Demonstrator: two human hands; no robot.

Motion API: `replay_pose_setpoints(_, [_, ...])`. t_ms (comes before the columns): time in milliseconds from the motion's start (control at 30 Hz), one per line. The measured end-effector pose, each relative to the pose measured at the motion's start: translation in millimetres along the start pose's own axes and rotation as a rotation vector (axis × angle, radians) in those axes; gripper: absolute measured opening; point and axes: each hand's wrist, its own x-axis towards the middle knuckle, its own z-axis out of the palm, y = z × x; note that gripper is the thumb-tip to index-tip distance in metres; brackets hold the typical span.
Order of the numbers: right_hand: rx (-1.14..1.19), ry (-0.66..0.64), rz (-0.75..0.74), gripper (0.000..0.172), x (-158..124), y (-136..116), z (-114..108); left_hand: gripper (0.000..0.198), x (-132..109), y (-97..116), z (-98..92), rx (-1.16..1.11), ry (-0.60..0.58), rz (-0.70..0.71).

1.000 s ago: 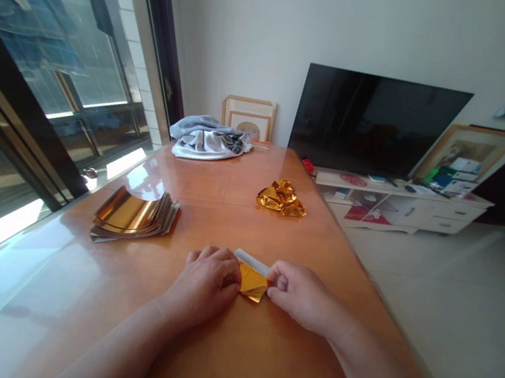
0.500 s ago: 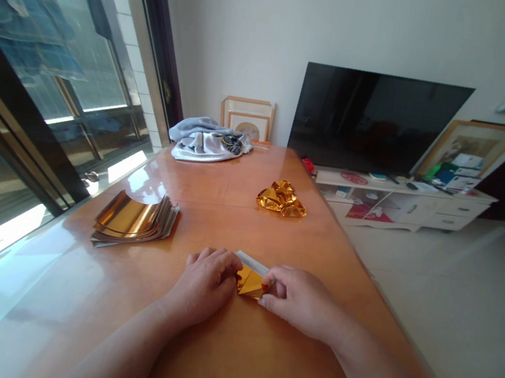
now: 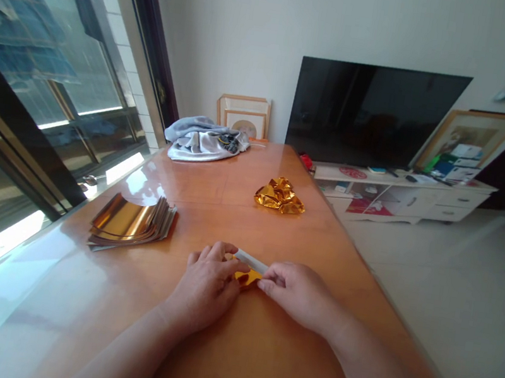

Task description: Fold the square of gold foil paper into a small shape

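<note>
Between my hands lies a partly folded sheet of gold foil paper (image 3: 248,277), with a pale strip of its back side showing along the far edge. My left hand (image 3: 211,275) is closed on the sheet's left part, fingers bent over it and hiding much of it. On the right end, my right hand (image 3: 290,289) pinches the paper between thumb and fingers. A stack of gold foil sheets (image 3: 130,221), curled at the edges, sits to the left. Farther off is a crumpled-looking gold foil piece (image 3: 281,195).
The wooden table (image 3: 211,208) carries a bundle of grey cloth (image 3: 205,141) at its far end. Picture frames (image 3: 244,117) lean on the wall there. A large television (image 3: 374,115) and a white cabinet (image 3: 423,203) stand beyond the table's right edge.
My left fingers have moved right over the foil paper, covering more of it. My right hand has shifted slightly left and the pale far strip looks narrower. The view has tilted a little.
</note>
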Motion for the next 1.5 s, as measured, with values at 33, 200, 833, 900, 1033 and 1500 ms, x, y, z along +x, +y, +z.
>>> replay_pose_setpoints(33, [-0.008, 0.010, 0.003, 0.022, 0, 0, 1, 0.029, -1, 0, -1.2, 0.013, 0.002, -0.004])
replay_pose_setpoints(200, [-0.059, 0.065, 0.054, 0.025, 1, 0, 5, 0.019, -1, 2, -6.3, 0.047, -0.005, -0.009])
replay_pose_setpoints(833, [0.027, 0.006, 0.024, 0.021, -3, 3, -12, 0.033, 6, 4, 3.5, 0.130, -0.028, -0.002])
replay_pose_setpoints(900, [0.038, 0.009, 0.018, 0.021, -2, 6, -11, 0.032, 7, 4, 3.9, 0.135, -0.035, -0.004])
replay_pose_setpoints(1033, [0.042, 0.031, 0.011, 0.021, -1, 7, -10, 0.031, 8, 3, 4.5, 0.144, -0.047, -0.007])
replay_pose_setpoints(1500, [0.037, 0.204, -0.117, 0.015, -1, 2, -9, 0.030, 11, 2, 5.5, 0.147, -0.060, -0.040])
